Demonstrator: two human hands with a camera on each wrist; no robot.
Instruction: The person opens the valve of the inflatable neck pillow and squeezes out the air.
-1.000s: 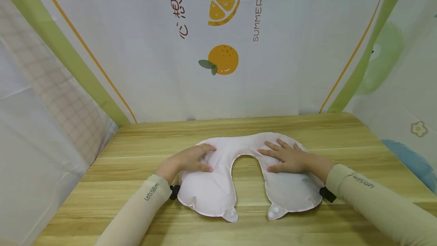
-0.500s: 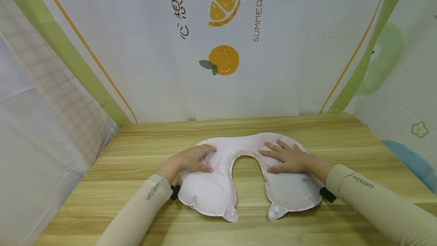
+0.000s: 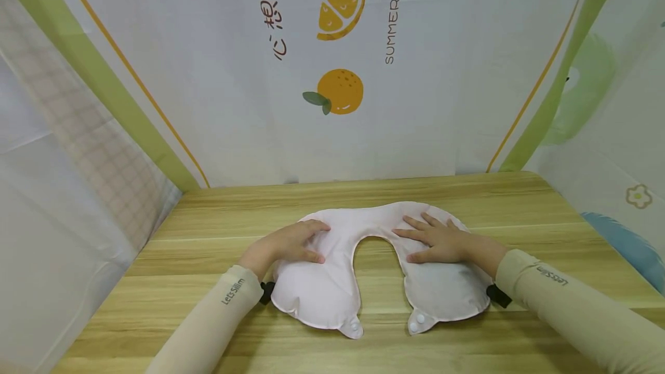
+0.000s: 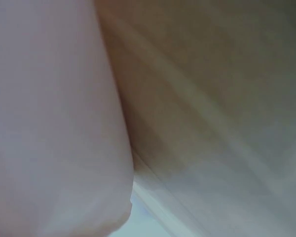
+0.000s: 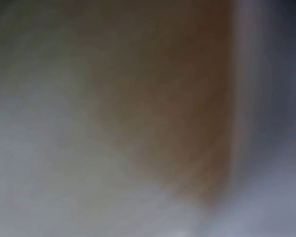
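A pale pink U-shaped neck pillow lies puffed up on the wooden table, its opening toward me. Each of its two ends carries a small tab with snap buttons. My left hand rests on the pillow's left arm, thumb and fingers spread apart. On the right arm lies my right hand, palm down with the fingers fanned out. In the left wrist view the pillow's side fills the left part, close to the lens. The right wrist view is badly blurred.
The wooden table runs back to a white curtain printed with oranges. More printed cloth hangs at both sides. Black wrist straps show beside the pillow under both forearms.
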